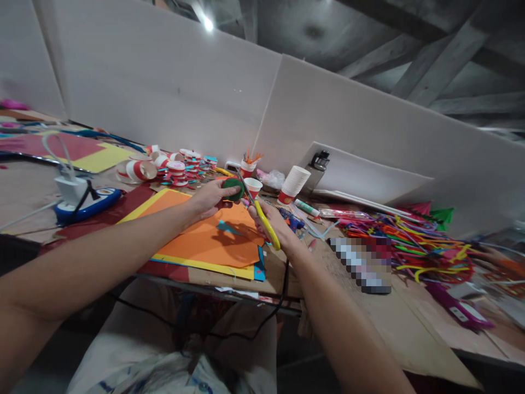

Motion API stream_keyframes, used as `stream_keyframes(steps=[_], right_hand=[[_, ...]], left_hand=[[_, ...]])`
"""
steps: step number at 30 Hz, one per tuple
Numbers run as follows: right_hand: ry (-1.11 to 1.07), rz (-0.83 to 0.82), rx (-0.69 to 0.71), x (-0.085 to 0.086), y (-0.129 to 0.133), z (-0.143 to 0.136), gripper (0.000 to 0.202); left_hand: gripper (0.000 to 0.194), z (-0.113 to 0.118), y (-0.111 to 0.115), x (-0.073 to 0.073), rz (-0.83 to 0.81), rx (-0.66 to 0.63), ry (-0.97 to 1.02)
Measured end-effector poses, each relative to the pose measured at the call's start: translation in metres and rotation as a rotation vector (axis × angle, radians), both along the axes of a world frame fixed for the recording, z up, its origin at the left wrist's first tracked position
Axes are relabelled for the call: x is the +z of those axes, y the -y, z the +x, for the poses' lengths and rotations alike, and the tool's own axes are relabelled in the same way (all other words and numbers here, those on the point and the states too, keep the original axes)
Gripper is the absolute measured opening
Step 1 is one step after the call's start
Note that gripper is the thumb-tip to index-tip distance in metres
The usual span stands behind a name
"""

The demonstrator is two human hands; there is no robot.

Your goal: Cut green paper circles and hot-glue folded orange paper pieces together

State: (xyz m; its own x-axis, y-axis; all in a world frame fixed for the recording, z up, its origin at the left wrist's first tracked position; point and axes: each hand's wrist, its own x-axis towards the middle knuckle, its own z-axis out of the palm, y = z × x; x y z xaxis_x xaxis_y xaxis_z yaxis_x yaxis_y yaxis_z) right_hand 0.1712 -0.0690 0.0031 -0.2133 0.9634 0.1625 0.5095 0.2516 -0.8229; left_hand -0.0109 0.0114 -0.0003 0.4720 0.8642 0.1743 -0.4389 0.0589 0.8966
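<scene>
Between the fingers and thumb of my left hand (pixel 209 200) is a small dark green disc (pixel 233 189), held up over the table. My right hand (pixel 270 218) grips a pair of scissors by the yellow handles (pixel 266 225). The blades point up and away, close beside the disc's right edge; whether they touch it I cannot tell. Below both hands lies a stack of orange (pixel 213 241), yellow and blue paper sheets, with a small light blue scrap (pixel 228 228) on top. A white-rimmed paper cup (pixel 253 187) stands just behind the scissors.
Red-and-white paper cup pieces (pixel 176 172) cluster at the back left. A stack of cups (pixel 294 185), a dark-lidded bottle (pixel 316 171) and a glue stick (pixel 307 208) are behind my right hand. Colourful pipe cleaners (pixel 426 241) spread at right. A blue power strip (pixel 88 205) lies left.
</scene>
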Motion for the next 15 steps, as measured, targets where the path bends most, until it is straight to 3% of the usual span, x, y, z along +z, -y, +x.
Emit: stream_keyframes(steps=[9, 15], right_hand=[[0.064, 0.058, 0.004, 0.0014, 0.0009, 0.0016, 0.036], [0.042, 0.038, -0.016, 0.0015, 0.0014, -0.0003, 0.036]], left_hand=[[0.029, -0.0059, -0.0031, 0.0054, 0.001, -0.046, -0.051], [0.023, -0.0029, -0.0039, 0.0016, 0.002, 0.019, 0.019]])
